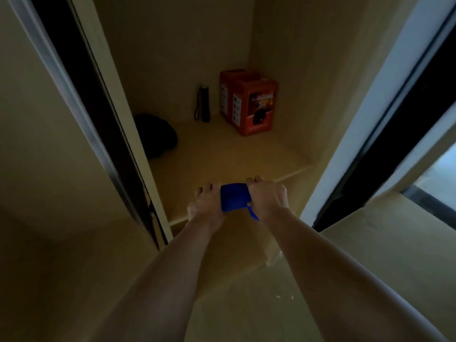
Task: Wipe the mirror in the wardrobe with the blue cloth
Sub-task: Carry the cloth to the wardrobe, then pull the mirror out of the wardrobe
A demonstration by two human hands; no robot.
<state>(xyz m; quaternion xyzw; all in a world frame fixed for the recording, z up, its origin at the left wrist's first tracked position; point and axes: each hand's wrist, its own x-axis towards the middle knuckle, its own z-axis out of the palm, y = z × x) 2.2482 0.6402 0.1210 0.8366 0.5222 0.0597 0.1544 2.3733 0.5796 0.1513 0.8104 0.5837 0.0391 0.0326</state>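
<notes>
Head view, dim light, some blur. Both forearms reach fwd into open wardrobe.

Blue cloth (pixel 235 197): bunched/folded into a short band, held between the 2 hands, just above front edge of the shelf (pixel 222 154). Small loose tail of cloth hangs down at its right end, below right hand.

Left hand (pixel 203 206): fingers curled, gripping left end of cloth; fingertips visible past the knuckles. Back of hand faces camera.

Right hand (pixel 267 196): fingers curled, gripping right end of cloth; sits slightly higher in frame than left hand. The 2 hands are near each other, cloth spanning the gap.

Shelf contents, all toward the back and well apart from hands:
- red box (pixel 249 102), upright, back-right corner, printed graphics on front face, text not legible.
- black flashlight (pixel 204 103), standing upright just left of red box, w/ a wrist strap hanging on its left side.
- dark bundle (pixel 158 137), back-left, partly hidden by the wardrobe's inner wall; can't tell what it is.

Left of opening: sliding door (pixel 81 99) edge w/ metal-coloured frame and dark strip. Right of opening: another door frame (pixel 385 99), pale edge + dark strip; a bright reflective panel (pixel 436 174) at far right, can't tell if that is the mirror.

Wardrobe interior is plain beige.
</notes>
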